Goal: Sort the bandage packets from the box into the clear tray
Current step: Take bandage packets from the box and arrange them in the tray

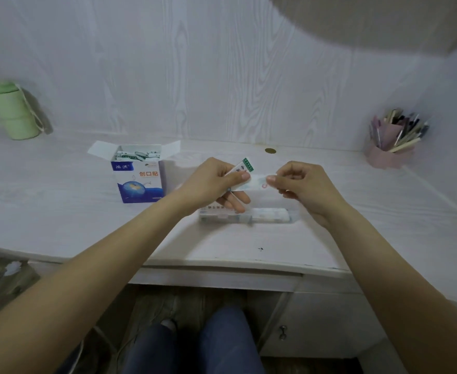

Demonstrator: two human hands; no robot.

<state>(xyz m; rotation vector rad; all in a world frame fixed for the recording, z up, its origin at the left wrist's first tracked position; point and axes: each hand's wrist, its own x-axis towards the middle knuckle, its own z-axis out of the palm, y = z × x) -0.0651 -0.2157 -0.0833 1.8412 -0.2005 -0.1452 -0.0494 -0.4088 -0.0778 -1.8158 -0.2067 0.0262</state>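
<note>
A blue and white bandage box [140, 179] stands open on the desk, with several packets visible inside its top. Right of it, above the clear tray [244, 215], my left hand [216, 182] grips a small stack of white bandage packets [244, 168] with a green end. My right hand [300, 184] pinches the right end of one white packet [258, 182] that still reaches into the stack. The tray lies flat on the desk below both hands and holds several packets; my left fingers hide part of it.
A green cup [10, 112] stands at the far left against the wall. A pink pen holder [389, 147] full of pens sits at the far right. A small round brass disc [270, 150] lies behind the hands. The desk's front edge [222, 261] runs below the tray.
</note>
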